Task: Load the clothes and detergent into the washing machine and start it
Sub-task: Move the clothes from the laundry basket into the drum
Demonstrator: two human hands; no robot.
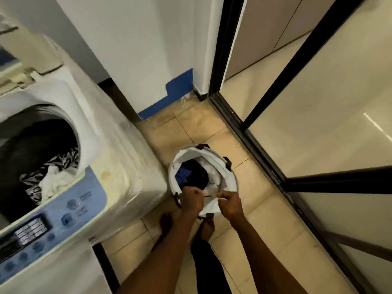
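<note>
Under both hands: white laundry basket (230,177) | pale garment (212,193) being gripped by L hand (191,199) & R hand (230,203), fingers closed | washer (110,145) w/ clothes (53,177) lying left of L hand.

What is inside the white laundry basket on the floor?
The basket holds a blue cloth, a black garment and a pale one. Both hands cover its near part; anything underneath is hidden.

Place: laundry corner of a home
Appliance: top-loading washing machine (63,166), lid open, clothes in its drum
Floor: beige tiles (191,128) with a white laundry basket (229,166)
Beside: dark-framed sliding glass door (265,153)
</note>
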